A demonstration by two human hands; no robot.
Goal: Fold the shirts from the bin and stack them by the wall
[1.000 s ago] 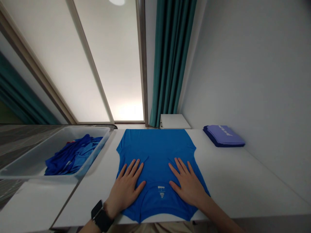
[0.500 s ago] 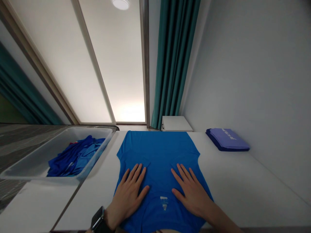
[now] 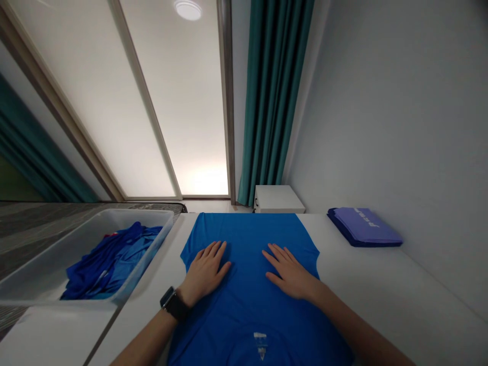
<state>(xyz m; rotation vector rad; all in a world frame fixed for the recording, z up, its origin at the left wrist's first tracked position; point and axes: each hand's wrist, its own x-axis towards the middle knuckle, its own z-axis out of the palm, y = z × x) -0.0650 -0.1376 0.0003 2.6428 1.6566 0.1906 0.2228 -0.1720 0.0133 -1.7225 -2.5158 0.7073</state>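
A blue T-shirt [image 3: 247,305] lies spread over the white table, its neck edge toward me and a pale printed label near the collar. My left hand [image 3: 207,269] rests flat on its left half, fingers stretched forward, a black watch on the wrist. On the right half lies my right hand [image 3: 288,272], palm down with fingers extended. Neither hand grips the fabric. The shirt's far edge reaches the table's far side, and its near edge runs out of view.
At the left, a clear plastic bin [image 3: 147,264] holds crumpled blue clothes [image 3: 114,262]. Folded purple and navy garments [image 3: 366,227] are stacked by the right wall. A white cabinet [image 3: 280,199] stands beyond the white table [image 3: 381,300], before a teal curtain [image 3: 276,101].
Both hands have slid forward over the shirt, away from me, staying flat. The view has shifted slightly, so more of both forearms shows.
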